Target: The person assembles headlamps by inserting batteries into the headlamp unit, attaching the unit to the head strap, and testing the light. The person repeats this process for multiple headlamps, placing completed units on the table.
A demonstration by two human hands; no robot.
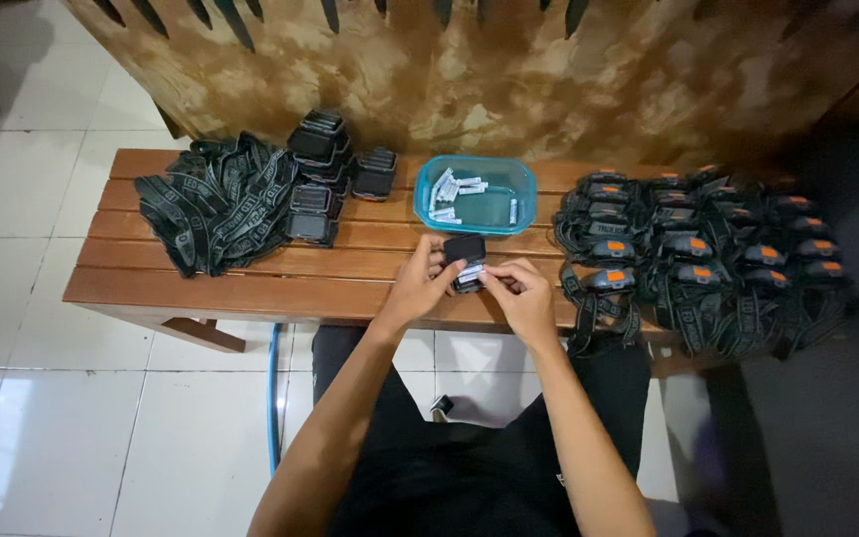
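Black plastic headlamp body (pixel 465 261) w/ open back, held over front edge of brown slatted wooden table (pixel 251 288).
Left hand (pixel 420 283) grips it; right hand (pixel 521 290) pinches at small white cells in it. Approx half done, judging by piles: finished strapped lamps w/ orange buttons (pixel 698 249) at right; loose black straps (pixel 216 204), bare black bodies (pixel 325 174), teal plastic tub of batteries (pixel 476 194) left to go.

Both hands (pixel 420 288) (pixel 524 293) together, fingers pinched
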